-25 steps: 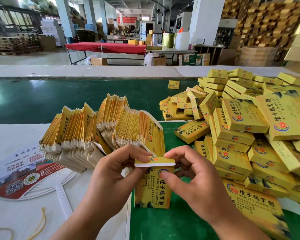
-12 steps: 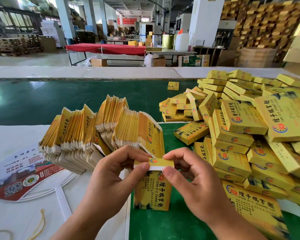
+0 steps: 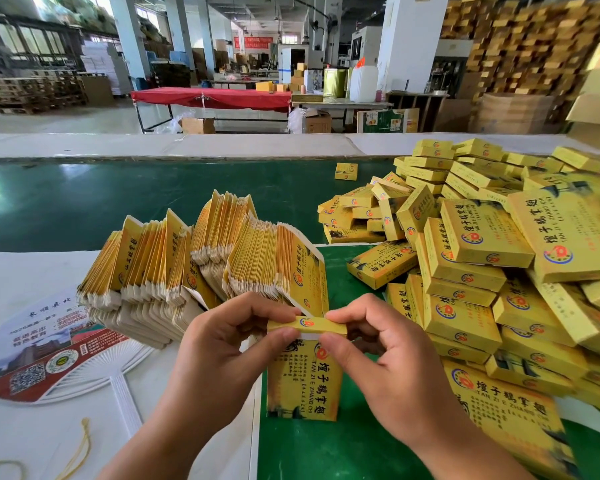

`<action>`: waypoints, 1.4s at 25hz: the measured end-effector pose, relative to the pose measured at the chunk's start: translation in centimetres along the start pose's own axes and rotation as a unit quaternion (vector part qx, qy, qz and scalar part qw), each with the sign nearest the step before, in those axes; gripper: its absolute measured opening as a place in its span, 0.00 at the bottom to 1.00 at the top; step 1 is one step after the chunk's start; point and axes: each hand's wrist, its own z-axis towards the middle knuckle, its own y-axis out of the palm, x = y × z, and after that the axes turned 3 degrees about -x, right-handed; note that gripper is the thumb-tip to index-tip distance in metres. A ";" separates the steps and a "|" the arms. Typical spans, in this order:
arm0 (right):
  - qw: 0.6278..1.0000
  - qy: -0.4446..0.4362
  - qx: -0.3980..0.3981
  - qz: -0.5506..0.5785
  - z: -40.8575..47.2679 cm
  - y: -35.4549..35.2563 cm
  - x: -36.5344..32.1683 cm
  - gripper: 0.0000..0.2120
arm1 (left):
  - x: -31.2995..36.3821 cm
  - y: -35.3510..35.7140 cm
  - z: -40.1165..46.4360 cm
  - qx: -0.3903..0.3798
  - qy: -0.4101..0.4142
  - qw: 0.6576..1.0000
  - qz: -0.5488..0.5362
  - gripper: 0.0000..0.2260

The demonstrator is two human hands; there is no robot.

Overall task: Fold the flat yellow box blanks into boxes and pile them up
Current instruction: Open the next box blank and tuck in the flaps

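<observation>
A yellow box [image 3: 303, 379] stands upright in front of me, its printed face toward the camera. My left hand [image 3: 222, 351] pinches the left end of its top flap between thumb and fingers. My right hand [image 3: 381, 355] pinches the right end of the same flap, which lies nearly flat over the box top. Behind my hands leans a fanned stack of flat yellow box blanks [image 3: 201, 265]. A big heap of folded yellow boxes [image 3: 492, 271] fills the right side.
A printed paper fan [image 3: 52, 358] with a white handle lies on the white sheet at left. A green belt [image 3: 118, 202] runs across behind the blanks, with one lone small box [image 3: 346, 171] on it. A yellow cord [image 3: 80, 448] lies near the bottom left.
The top flap has been folded down from sticking out to lying over the box top, and both hands have closed in on its ends.
</observation>
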 end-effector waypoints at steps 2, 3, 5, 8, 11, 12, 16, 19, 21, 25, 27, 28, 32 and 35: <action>1.000 -0.005 0.024 -0.008 -0.1 0.3 0.1 0.06 | 0.2 0.4 -0.1 0.014 0.008 0.999 0.046 0.08; 0.999 -0.003 0.042 -0.010 -0.1 0.4 0.1 0.06 | 0.3 0.7 -0.3 0.024 0.010 0.997 0.079 0.10; 0.996 0.000 0.088 -0.014 -0.1 0.6 0.2 0.08 | 0.6 1.5 -0.8 0.037 0.001 0.988 0.150 0.20; 0.994 0.003 0.113 -0.007 -0.1 1.2 0.1 0.08 | 0.9 3.3 -1.7 0.017 -0.008 0.967 0.253 0.34; 0.997 0.002 0.073 0.021 -0.2 1.7 -0.2 0.08 | 1.0 4.0 -1.9 0.011 -0.035 0.957 0.288 0.36; 0.998 -0.001 0.063 0.027 -0.2 1.7 -0.3 0.08 | 1.0 3.9 -1.9 0.012 -0.040 0.954 0.297 0.37; 0.996 0.012 0.048 0.076 0.0 1.5 -0.4 0.04 | 1.2 3.3 -1.7 0.010 -0.004 0.938 0.346 0.36; 0.994 0.031 0.061 0.082 0.1 1.3 -0.3 0.05 | 1.2 3.4 -1.6 0.002 0.032 0.923 0.383 0.37; 0.992 0.039 0.084 0.081 0.1 1.1 -0.2 0.07 | 1.1 3.4 -1.5 -0.002 0.042 0.919 0.393 0.38; 0.993 0.052 0.077 0.068 0.2 0.8 0.0 0.06 | 0.9 3.5 -1.5 -0.004 0.037 0.914 0.405 0.39; 0.997 0.039 0.064 0.020 0.2 0.8 -0.1 0.05 | 0.6 3.4 -1.7 0.001 0.026 0.909 0.416 0.38; 0.997 0.021 0.065 -0.020 0.1 0.8 -0.2 0.05 | 0.6 3.4 -1.7 0.002 0.019 0.907 0.421 0.38; 0.972 -0.078 0.053 -0.213 0.1 0.8 -0.9 0.09 | 0.6 3.7 -1.6 0.009 -0.003 0.903 0.430 0.35; 0.951 -0.106 0.037 -0.289 0.1 1.0 -1.3 0.11 | 0.6 3.7 -1.6 0.015 -0.018 0.909 0.416 0.34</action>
